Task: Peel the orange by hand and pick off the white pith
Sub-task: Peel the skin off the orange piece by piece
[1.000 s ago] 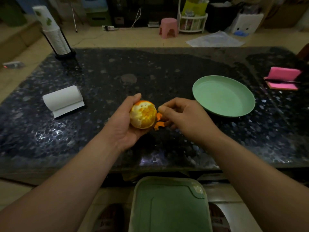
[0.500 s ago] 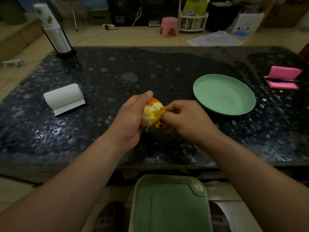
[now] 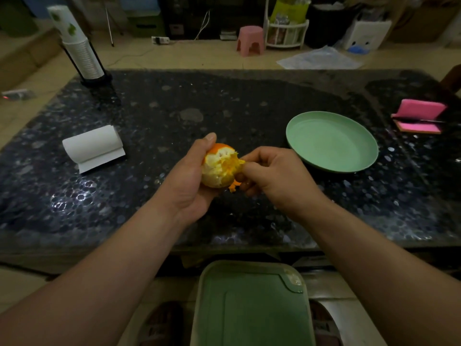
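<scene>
Over the near middle of the dark desk [image 3: 224, 103], both forearms reach in and meet at the orange [image 3: 219, 168]. The left hand [image 3: 189, 181] cups it from the left, thumb standing up over the top, its grip wrapped round the fruit. The right hand [image 3: 277, 178] sits knuckles-up, fingers curled, thumb and forefinger in a narrow pinching grip on the orange's right edge; pith or rind, I cannot tell. A peel scrap [image 3: 233, 187] pokes out just under those fingers. Mostly pale, the fruit keeps a cap of rind on top. Compared with a second ago, it is turned: the rind patch now faces up, and the left thumb has climbed over it. The green plate [image 3: 331, 143] stays off to the right.
</scene>
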Motion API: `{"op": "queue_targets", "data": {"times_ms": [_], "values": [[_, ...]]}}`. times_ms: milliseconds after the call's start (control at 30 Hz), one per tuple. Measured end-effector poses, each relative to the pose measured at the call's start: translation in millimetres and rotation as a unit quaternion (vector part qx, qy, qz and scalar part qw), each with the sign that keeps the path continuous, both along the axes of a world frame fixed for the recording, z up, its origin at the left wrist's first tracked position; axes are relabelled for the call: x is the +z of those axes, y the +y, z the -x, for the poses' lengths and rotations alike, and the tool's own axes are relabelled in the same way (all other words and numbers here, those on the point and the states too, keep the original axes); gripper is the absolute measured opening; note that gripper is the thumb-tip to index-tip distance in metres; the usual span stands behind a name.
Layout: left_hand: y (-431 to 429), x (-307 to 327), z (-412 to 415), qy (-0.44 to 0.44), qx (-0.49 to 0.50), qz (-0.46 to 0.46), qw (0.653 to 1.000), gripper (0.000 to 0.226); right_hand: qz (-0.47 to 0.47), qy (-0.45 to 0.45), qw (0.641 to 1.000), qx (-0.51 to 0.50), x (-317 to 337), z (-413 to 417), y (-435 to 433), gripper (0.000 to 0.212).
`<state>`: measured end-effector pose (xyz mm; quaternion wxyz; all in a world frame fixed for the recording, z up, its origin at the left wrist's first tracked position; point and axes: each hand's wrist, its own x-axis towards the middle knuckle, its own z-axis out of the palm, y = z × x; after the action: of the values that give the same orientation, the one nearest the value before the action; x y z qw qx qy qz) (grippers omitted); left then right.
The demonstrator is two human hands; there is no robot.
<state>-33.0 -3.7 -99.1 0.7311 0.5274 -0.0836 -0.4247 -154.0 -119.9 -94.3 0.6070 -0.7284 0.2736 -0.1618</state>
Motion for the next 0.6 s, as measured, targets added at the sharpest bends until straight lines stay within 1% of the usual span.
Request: {"op": "queue_targets", "data": {"times_ms": [133,267,367,467,533,600], "values": [[-1.2,-2.0,0.5,-0.044,-0.004,-0.006,0.999,0.035,0.078,0.041,0.996,0.022,-0.1,1.6,-4.3,0.005],[-4.4,-4.0,5.1,-0.077,0.008,-0.016,0.997,0.029,0.084,0.05,0.995,0.02,-2.0,2.6,-5.0,0.006],[-4.3,-3.0,6.5,-0.055,0.01,-0.005,0.998,0.027,0.034,0.023,0.999,0.012,-0.9,4.8,-5.8,0.008],[-1.5,-0.3,5.3,0.013,0.001,0.011,1.0,0.035,-0.052,-0.001,0.998,0.019,2.5,5.9,-7.9,0.01],[0.1,0.9,4.3,0.046,-0.006,0.026,0.999,0.035,-0.096,-0.011,0.995,0.023,3.1,5.2,-9.1,0.011],[0.7,0.1,3.6,0.053,-0.004,0.031,0.998,0.037,-0.089,-0.005,0.996,0.027,2.8,4.5,-9.2,0.01]]}}
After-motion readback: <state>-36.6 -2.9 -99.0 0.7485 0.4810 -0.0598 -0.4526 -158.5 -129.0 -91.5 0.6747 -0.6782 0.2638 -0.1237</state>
